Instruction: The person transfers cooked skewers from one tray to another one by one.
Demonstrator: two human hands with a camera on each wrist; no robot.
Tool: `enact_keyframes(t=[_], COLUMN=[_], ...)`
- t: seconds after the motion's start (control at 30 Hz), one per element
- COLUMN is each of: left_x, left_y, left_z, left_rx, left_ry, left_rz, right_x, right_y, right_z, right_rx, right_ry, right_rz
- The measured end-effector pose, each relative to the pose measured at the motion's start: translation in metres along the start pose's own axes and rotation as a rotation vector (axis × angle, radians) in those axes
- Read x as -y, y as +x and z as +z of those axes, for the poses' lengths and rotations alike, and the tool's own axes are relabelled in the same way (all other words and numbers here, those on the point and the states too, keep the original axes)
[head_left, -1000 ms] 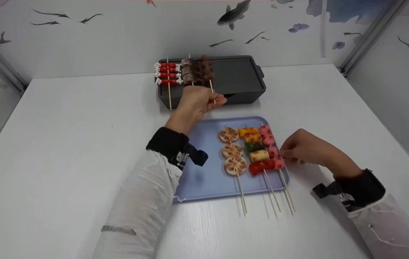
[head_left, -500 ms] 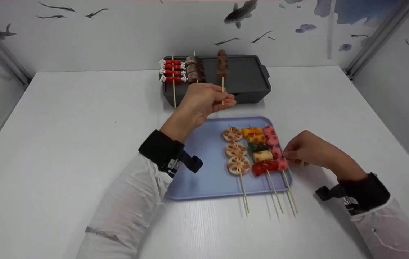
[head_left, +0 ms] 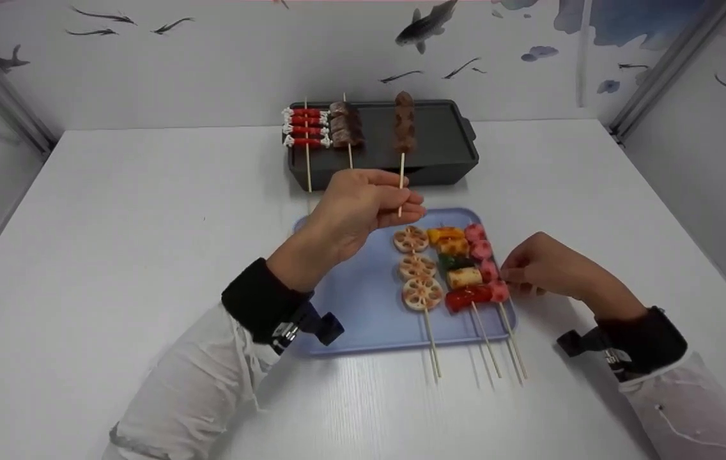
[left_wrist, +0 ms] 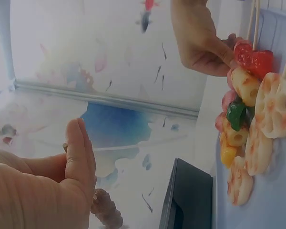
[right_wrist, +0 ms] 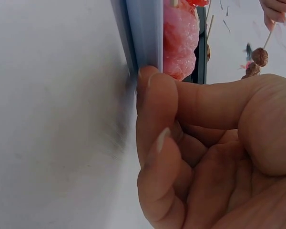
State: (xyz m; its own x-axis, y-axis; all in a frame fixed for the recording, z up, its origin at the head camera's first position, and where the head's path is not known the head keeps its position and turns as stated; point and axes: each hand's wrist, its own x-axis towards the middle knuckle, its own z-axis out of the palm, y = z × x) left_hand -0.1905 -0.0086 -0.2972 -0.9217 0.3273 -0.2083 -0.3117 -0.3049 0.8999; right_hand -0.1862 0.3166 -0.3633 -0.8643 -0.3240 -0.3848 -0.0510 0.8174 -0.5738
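Meatball skewer (head_left: 404, 124): in the air, its meatballs seen against the grill (head_left: 438, 131) in the head view.
Change: it has shifted right from beside the meat skewer (head_left: 345, 131), then toward the person; it now seems free of grill and neighbours alike.
Left hand (head_left: 363, 204): fingers and thumb pinch its stick.
Right hand (head_left: 542, 265): fingers grip the right rim of the tray (head_left: 363, 306), as before.
Tray: bears lotus (head_left: 422, 294), vegetable (head_left: 465, 277) and pink (head_left: 480, 249) skewers, unmoved.
Grill: red skewer (head_left: 307, 131) and meat skewer lie at its left.

Fish-printed panels (head_left: 273, 57) and metal corner posts (head_left: 677, 67) suggest a booth (head_left: 721, 121).
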Motion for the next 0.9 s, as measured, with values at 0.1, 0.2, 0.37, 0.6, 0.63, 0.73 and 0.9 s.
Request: enact_keyframes(t=[0.1, 0.2, 0.37, 0.6, 0.63, 0.73, 0.9], left_x=[0.005, 0.010, 0.023, 0.046, 0.049, 0.056, 0.067], left_y=[-0.010, -0.019, -0.035, -0.062, -0.065, -0.073, -0.082], left_z=[0.000, 0.000, -0.001, -0.005, -0.006, -0.009, -0.011], left_rx=[0.019, 0.040, 0.070, 0.070, 0.072, 0.088, 0.104], left_ry=[0.011, 0.025, 0.044, 0.047, 0.048, 0.063, 0.073], left_rz=[0.008, 0.009, -0.003, -0.067, -0.080, -0.108, -0.156], right_x=[-0.001, -0.001, -0.001, 0.000, 0.000, 0.000, 0.001], right_y=[0.000, 0.000, 0.000, 0.001, 0.001, 0.001, 0.001], right_z=[0.000, 0.000, 0.000, 0.001, 0.001, 0.000, 0.000], right_rx=[0.000, 0.001, 0.006, 0.008, 0.007, 0.003, 0.000], right_ry=[-0.006, -0.009, -0.009, 0.011, 0.011, 0.014, 0.015], right_rz=[-0.005, -0.005, 0.005, 0.000, -0.003, -0.002, 0.007])
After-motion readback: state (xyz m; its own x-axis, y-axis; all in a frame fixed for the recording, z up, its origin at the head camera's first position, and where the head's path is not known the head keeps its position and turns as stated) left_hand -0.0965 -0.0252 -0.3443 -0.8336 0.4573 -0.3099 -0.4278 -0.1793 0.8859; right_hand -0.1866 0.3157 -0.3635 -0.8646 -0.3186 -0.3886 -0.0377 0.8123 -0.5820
